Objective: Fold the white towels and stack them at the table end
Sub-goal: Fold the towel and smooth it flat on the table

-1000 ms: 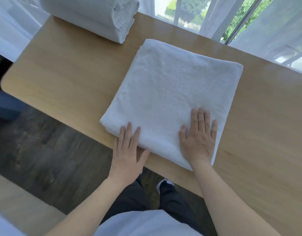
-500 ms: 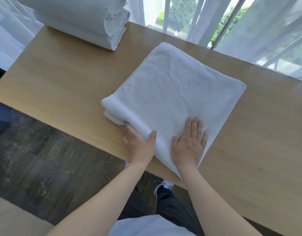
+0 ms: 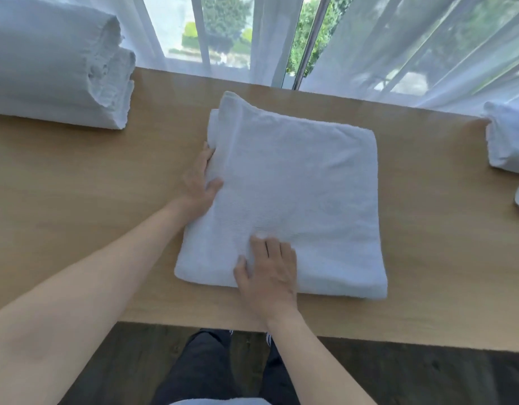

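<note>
One folded towel (image 3: 296,185) lies mid-worktop (image 3: 77,200). Left hand (image 3: 201,182) grips its left edge, thumb on top, fingers tucked at the side. Right hand (image 3: 270,276) presses flat on the near edge, fingers straight and together. One stack of folded towels (image 3: 53,62) far left; two more towels (image 3: 509,138) at right edge.

left hand (image 3: 200,182): fingers and thumb curled in a grip | right hand (image 3: 270,273): flat, palm down, fingers straight
</note>
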`<state>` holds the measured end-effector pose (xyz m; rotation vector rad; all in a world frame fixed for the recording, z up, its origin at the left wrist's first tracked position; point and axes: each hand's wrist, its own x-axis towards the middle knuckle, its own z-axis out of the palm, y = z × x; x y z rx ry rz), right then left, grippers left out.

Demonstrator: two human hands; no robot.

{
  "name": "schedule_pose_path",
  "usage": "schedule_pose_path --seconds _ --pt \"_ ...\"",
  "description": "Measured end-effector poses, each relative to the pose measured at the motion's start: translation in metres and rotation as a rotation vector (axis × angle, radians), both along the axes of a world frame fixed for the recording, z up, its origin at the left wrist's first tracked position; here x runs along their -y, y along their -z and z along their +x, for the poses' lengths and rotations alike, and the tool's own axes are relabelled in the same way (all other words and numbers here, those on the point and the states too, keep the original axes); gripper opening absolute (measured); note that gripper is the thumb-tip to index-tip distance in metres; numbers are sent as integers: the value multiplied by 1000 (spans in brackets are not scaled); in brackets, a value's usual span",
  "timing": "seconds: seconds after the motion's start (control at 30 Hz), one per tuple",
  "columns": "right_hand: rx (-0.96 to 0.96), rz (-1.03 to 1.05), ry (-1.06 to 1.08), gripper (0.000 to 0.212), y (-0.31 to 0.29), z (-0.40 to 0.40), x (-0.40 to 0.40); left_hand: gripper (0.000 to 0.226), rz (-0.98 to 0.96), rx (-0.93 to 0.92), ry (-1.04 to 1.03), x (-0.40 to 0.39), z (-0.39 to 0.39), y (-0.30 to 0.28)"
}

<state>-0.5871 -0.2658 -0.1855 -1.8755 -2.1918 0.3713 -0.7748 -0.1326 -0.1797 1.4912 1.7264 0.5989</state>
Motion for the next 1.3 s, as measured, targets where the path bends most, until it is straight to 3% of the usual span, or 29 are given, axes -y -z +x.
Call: schedule_pose_path --seconds 0.1,0.17,0.23,0.33,0.47,0.73,1.03,1.3 --pt "-82 52 25 13 -4 -3 -13 68 146 -372 77 -9 17 -1" --pt "-59 104 154 6 -6 8 -29 64 236 -481 114 5 37 -3" --pt "-39 115 275 21 -6 27 -45 59 273 -448 256 33 64 1" --pt "-53 28 309 42 -4 62 -62 59 155 -499 380 67 93 15" --pt "0 -122 34 54 8 99 -74 66 97 -600 329 70 100 20" --pt "131 -160 -120 64 24 138 -141 67 111 -684 330 69 104 24" --pt "84 -243 51 65 26 191 -263 65 245 -667 280 65 104 30" --pt "115 -173 158 65 21 164 -246 66 257 -681 289 62 105 29"
